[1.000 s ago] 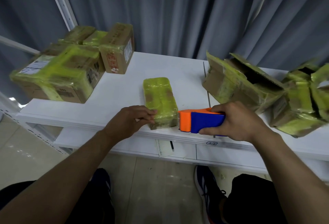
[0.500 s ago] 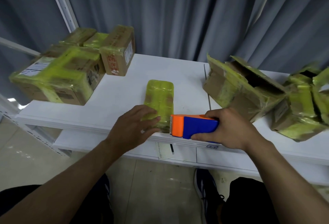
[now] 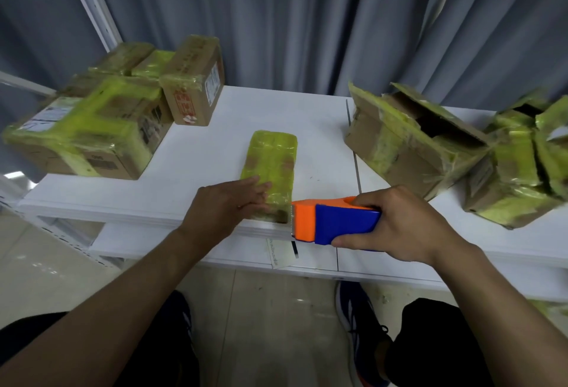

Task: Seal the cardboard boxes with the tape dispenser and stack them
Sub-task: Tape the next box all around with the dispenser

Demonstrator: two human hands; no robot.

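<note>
A small flat box (image 3: 272, 162) wrapped in yellow-green tape lies lengthwise at the front middle of the white table (image 3: 215, 128). My left hand (image 3: 224, 210) presses flat on its near end with straight fingers. My right hand (image 3: 399, 226) grips the orange and blue tape dispenser (image 3: 333, 222), whose toothed orange end sits at the box's near right corner, by the table's front edge.
Taped sealed boxes (image 3: 89, 128) are grouped at the left, one brown box (image 3: 193, 82) standing upright. Boxes with open flaps (image 3: 412, 137) and more crumpled ones (image 3: 519, 165) lie at the right. Grey curtains hang behind. My shoes (image 3: 359, 322) stand on the floor below.
The flat box has turned to lie straight away from me. My left hand opened flat on it. My right hand stayed at the box's near right corner with the dispenser.
</note>
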